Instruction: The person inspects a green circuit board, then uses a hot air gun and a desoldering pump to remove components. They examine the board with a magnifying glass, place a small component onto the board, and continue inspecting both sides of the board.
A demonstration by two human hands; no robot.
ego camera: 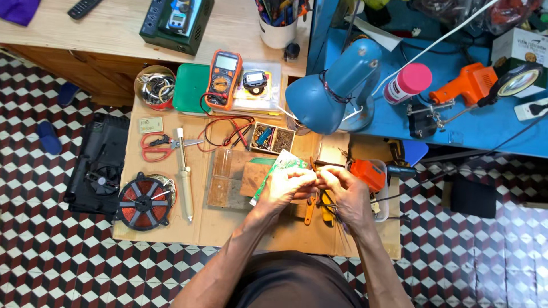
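Seen from the head camera, a person seated at a low cardboard-covered bench (228, 228) brings both hands together just below the centre of the frame. The left hand (283, 188) is closed around a green circuit board (281, 165), which tilts up and to the left out of the fist. The right hand (342, 191) meets it fingertip to fingertip, the fingers pinched narrowly on something too small to make out. Orange-handled pliers (310, 208) lie on the bench directly under the hands.

In the upper middle of the frame an orange multimeter (222, 78) rests with its red and black leads (228, 130) trailing down toward a small box of screws (273, 138). A blue desk lamp (334, 91) leans over the bench from the right. At left centre lie red-handled scissors (157, 146) and a pale soldering iron (184, 171), with a reel of copper wire (142, 201) at lower left beside a black fan unit (100, 165). On the blue table at upper right stand a pink-capped spray can (406, 82) and an orange glue gun (465, 84). The floor is patterned tile (57, 262).
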